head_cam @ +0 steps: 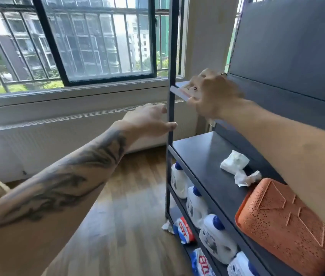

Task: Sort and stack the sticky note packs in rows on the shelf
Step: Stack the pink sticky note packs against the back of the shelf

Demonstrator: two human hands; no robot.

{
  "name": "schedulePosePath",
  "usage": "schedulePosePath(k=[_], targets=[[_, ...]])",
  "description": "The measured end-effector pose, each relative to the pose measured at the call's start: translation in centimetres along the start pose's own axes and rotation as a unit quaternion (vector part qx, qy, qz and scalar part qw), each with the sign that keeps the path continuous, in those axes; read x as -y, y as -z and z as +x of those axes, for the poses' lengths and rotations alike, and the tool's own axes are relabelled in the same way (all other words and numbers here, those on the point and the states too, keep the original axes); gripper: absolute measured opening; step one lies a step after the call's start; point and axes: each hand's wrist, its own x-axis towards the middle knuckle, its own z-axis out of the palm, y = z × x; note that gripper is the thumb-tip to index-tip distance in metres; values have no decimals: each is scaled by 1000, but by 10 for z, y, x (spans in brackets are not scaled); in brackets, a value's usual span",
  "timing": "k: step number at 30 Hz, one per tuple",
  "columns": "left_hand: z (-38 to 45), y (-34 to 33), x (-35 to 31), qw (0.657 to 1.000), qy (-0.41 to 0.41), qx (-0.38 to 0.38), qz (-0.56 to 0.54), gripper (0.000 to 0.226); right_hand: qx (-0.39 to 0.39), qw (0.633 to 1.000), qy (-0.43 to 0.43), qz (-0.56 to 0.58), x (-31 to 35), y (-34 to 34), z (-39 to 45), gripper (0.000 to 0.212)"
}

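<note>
A sticky note pack (pixel 180 91) is held in the right hand (pixel 215 94), whose fingers are curled round its near end, at the level of an upper shelf (pixel 179 84) of the dark metal rack (pixel 170 56). The pack's white edge is seen projecting toward the rack's front upright, and whether it already rests on the shelf board or is carried just above it cannot be told, since the hand is blurred and covers most of it. The left hand (pixel 149 121) is held relaxed and holds nothing, its fingertips just beside the upright, well below the pack.

The step is judged to be the setting of this pack into its row at the shelf's end. Several risks are suggested. The pack could be caught against the upright if it is pushed further to the left, and a corner could be knocked out of line. If it is released while part of it overhangs the shelf edge, it could tip off and fall to the wooden floor (pixel 121 196) or onto the shelf below, where crumpled white paper (pixel 235 162) and an orange perforated case (pixel 283 226) lie. Because the row itself is hidden by the hand, alignment with any neighbouring packs would have to be checked once the fingers are withdrawn.
</note>
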Motion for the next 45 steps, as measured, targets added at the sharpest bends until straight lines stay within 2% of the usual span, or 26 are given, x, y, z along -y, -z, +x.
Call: schedulePosePath(k=[3, 7, 10, 13, 17, 20, 22, 24, 27, 29, 32, 36, 45], targets=[[56, -5, -23, 997, -68, -22, -30, 63, 18, 999, -44, 3, -32, -2, 19, 50], [144, -10, -48, 989, -132, -18, -67, 56, 64, 991, -116, -7, -81, -2, 38, 70], [201, -14, -72, 977, -202, 1, -69, 57, 98, 981, -169, -15, -117, -11, 51, 61], [253, -18, -104, 952, -298, 29, -66, 58, 82, 969, -233, 13, -141, -20, 61, 57], [304, -31, -146, 901, -408, 129, -71, 67, 85, 942, -323, 38, -173, -30, 52, 51], [326, -44, -173, 864, -470, 172, -60, 79, 86, 919, -383, 35, -192, -33, 36, 52], [333, -51, -190, 842, -502, 194, -37, 95, 77, 915, -396, 17, -201, -32, 28, 50], [341, -57, -206, 819, -524, 230, -34, 100, 68, 912, -405, 11, -207, -33, 22, 48], [347, -64, -229, 793, -545, 270, -38, 83, 63, 900, -429, 39, -212, -35, 13, 53], [350, -66, -242, 783, -559, 271, -25, 84, 44, 894, -440, 67, -216, -38, 5, 60], [353, -67, -250, 781, -569, 258, -16, 96, 8, 894, -438, 92, -222, -38, -7, 62], [350, -75, -246, 770, -582, 254, -62, 100, 26, 909, -411, 67, -230, -39, -12, 55], [355, -82, -246, 755, -603, 245, -83, 89, 58, 911, -408, 35, -239, -36, -6, 54]])
